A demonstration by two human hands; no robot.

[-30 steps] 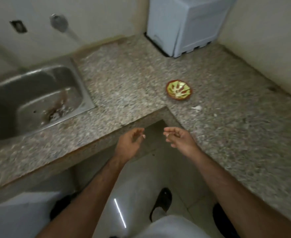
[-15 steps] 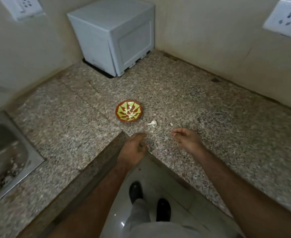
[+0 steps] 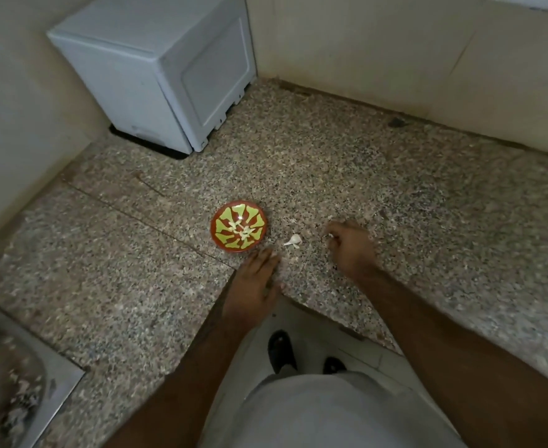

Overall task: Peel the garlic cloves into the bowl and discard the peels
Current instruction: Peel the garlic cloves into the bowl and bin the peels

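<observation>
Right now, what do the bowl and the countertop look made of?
Bowl: likely glazed ceramic; glossy red rim, painted yellow-green pattern, a glint of light. Countertop: speckled granite or terrazzo-like stone, fairly matte, with seams between slabs.

You are looking down on a speckled granite tabletop (image 3: 379,176) that wraps an inner corner, with a thin seam running across the stone. Take the white appliance (image 3: 156,72) as your landmark: it is a boxy unit with a panelled side, standing on the tabletop in the far corner. Cream walls (image 3: 379,43) rise behind it and to both sides, meeting the stone along a stained joint. Well in front of the appliance and to its left, a corner of a steel sink (image 3: 14,399) is set into the stone, its basin soiled. Pale floor tiles (image 3: 356,344) show beyond the tabletop's near edge. The light is dim and even.
</observation>
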